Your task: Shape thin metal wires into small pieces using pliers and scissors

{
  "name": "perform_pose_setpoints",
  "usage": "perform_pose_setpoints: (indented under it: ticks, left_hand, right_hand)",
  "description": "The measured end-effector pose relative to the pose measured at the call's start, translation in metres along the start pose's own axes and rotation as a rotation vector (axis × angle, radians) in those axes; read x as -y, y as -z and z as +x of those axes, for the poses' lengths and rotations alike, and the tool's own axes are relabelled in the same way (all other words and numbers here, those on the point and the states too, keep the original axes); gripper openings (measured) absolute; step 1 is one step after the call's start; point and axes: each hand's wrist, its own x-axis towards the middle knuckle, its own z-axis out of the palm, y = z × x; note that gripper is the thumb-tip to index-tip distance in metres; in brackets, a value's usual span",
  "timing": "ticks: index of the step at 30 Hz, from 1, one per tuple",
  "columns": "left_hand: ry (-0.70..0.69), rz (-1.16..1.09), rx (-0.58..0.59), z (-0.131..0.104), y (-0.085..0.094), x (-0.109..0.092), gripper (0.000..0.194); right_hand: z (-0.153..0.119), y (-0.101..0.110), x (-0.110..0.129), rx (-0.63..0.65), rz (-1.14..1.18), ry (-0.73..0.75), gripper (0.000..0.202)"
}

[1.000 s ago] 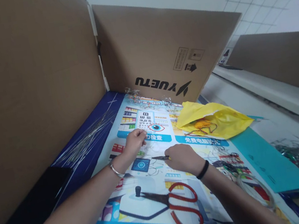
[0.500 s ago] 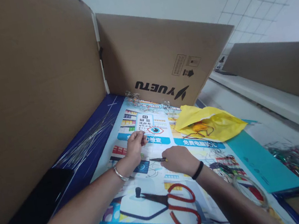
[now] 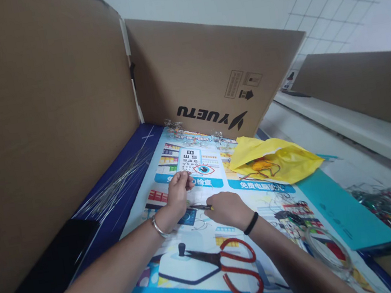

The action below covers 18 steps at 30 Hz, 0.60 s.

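My left hand (image 3: 179,193) is closed in a pinch above the printed poster sheet (image 3: 180,240). Whatever sits between its thumb and fingers is too small to make out. My right hand (image 3: 227,208) is wrapped round small pliers (image 3: 200,207), with dark pointed jaws and a bit of yellow handle showing. Their tips point left, close to the heel of my left hand. Thin wire bits (image 3: 200,222) lie on the sheet beneath the pliers. Nearer to me rest large scissors (image 3: 239,270) with red handles, blades apart.
Cardboard panels (image 3: 204,61) stand at the left and back. A yellow bag (image 3: 293,155) holding orange cord lies at the right. Long thin wires (image 3: 113,189) lie on the left, near a black object (image 3: 64,256). A wire coil (image 3: 328,249) and tangled wires (image 3: 390,204) are at the right.
My right hand has shifted slightly left with the pliers, bringing their tips nearer my left hand. My left hand keeps its pinch in almost the same place.
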Motion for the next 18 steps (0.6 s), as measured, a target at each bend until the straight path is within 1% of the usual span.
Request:
perform_pose_setpoints:
  ticks: [5, 9, 14, 18]
  left_hand:
    - [0.002, -0.004, 0.003, 0.001, 0.001, 0.001, 0.029]
    - [0.004, 0.0, 0.023, 0.001, 0.001, 0.0, 0.027]
    - [0.049, 0.015, 0.062, 0.004, 0.005, -0.002, 0.026]
    - [0.088, 0.081, 0.088, 0.009, 0.01, -0.006, 0.025]
  right_hand:
    - [0.001, 0.0, 0.006, -0.015, 0.007, -0.001, 0.029]
    - [0.0, 0.001, 0.006, -0.019, 0.014, 0.004, 0.029]
    - [-0.007, -0.003, -0.003, -0.035, 0.026, 0.004, 0.028]
    - [-0.016, -0.01, -0.014, -0.062, 0.065, 0.013, 0.029]
